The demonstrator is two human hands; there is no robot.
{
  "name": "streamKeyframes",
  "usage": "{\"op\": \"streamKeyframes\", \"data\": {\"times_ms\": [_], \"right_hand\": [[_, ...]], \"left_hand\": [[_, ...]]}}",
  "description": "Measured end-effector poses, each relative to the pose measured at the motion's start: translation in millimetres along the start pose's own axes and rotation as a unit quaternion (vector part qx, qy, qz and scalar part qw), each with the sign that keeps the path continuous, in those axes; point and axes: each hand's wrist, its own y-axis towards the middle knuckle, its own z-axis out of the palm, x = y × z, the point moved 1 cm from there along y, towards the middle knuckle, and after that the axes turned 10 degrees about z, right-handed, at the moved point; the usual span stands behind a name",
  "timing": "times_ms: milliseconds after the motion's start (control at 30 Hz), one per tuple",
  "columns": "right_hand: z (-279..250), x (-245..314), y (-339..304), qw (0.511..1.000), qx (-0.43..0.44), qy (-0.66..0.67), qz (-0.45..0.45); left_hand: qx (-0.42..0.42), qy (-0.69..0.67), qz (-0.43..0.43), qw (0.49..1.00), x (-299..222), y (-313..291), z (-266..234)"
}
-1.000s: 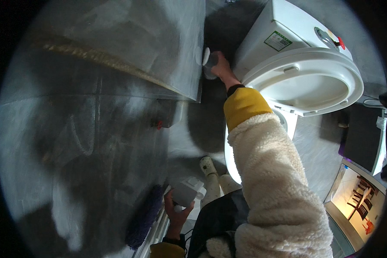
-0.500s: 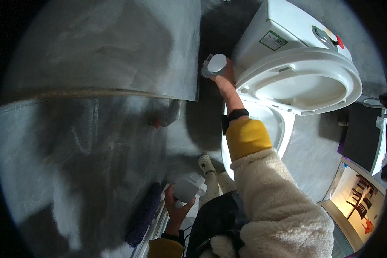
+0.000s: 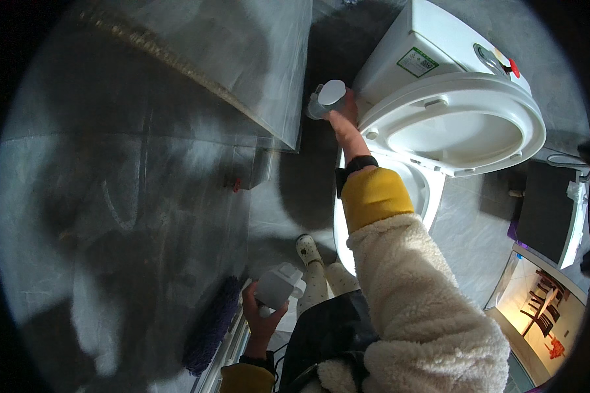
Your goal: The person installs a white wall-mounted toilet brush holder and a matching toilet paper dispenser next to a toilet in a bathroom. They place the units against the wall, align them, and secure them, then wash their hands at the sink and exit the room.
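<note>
Beside the toilet point(image 3: 452, 98) | right hand point(image 3: 345, 112) is gripping a grey cup point(image 3: 326, 99) | left hand point(image 3: 262, 313) is holding a white bottle point(image 3: 278, 286)

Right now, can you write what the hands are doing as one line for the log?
right hand: holds grey bottle beside toilet tank | left hand: holds white spray bottle | toilet lid: up

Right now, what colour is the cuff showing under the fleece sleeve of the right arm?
Yellow cuff, seen best in the head view.
</note>
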Motion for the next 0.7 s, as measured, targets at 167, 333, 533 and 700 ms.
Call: {"op": "streamKeyframes", "data": {"times_ms": [167, 333, 533, 700], "right_hand": [[5, 1, 18, 0.997, 0.013, 0.018, -0.067], [8, 23, 37, 0.993, 0.022, -0.101, -0.063], [9, 50, 52, 0.979, 0.073, -0.179, -0.067], [12, 41, 60, 0.976, 0.064, -0.195, -0.076]], "left_hand": [[0.003, 0.004, -0.005, 1.000, -4, -1, -4], [0.003, -0.010, 0.010, 1.000, -2, -4, -3], [0.001, -0.014, -0.005, 1.000, 9, -10, -1], [0.002, 0.031, 0.010, 0.999, 8, -11, -4]]}}
